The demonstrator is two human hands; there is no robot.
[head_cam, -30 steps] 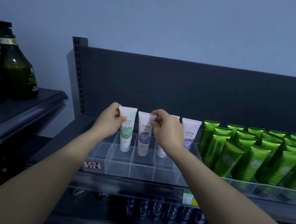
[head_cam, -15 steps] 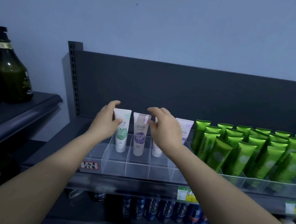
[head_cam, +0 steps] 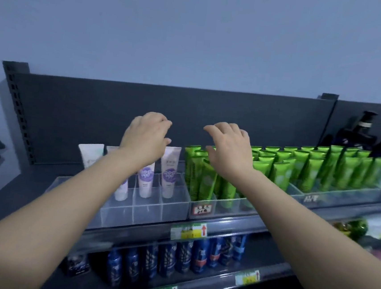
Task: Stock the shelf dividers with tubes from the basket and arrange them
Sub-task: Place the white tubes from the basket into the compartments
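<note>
Head view: left hand (head_cam: pixel 146 137) and right hand (head_cam: pixel 228 148) hover above the clear divider tray (head_cam: pixel 146 210), each grip loose, fingers half-curled, holding nothing. Several pale tubes (head_cam: pixel 169 172) stand upright at the tray's back. Its front slots are unfilled, so stocking looks partway done; basket out of view.

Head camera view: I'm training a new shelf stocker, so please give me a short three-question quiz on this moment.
1. True or false: the left hand and the right hand both hold nothing.
2. Multiple choice: what stands directly right of the purple-label tubes? A. green tubes B. red cans C. cardboard boxes
3. Fill in: the bottles on the lower shelf are dark ___.
Key: 1 true; 2 A; 3 blue.
</note>
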